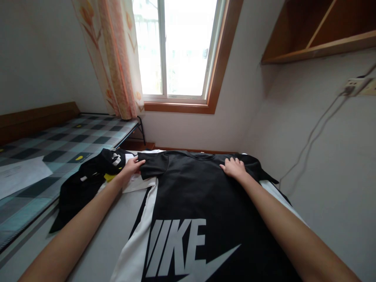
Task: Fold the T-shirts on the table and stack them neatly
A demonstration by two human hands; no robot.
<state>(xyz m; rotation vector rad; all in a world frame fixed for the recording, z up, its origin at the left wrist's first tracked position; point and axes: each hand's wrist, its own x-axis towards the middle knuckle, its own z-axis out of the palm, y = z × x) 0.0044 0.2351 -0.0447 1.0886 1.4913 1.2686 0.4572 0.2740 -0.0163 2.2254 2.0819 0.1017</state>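
A black T-shirt (199,196) with large grey lettering and a swoosh lies spread out, its collar toward the window. My left hand (132,166) pinches the end of its left sleeve. On the shirt's right shoulder rests my right hand (234,167), palm down with the fingers slightly spread. White cloth (133,239) shows from under the shirt along its left side, and more white shows at the right. Beside my left forearm sits a crumpled pile of black clothes (79,192) with white and yellow bits.
At the left stands a bed (100,135) with a checkered cover and a sheet of paper (23,176) on it. A curtain (117,58) hangs by the window (188,47). A wooden shelf (320,49) and a plugged-in cable (310,135) are on the right wall.
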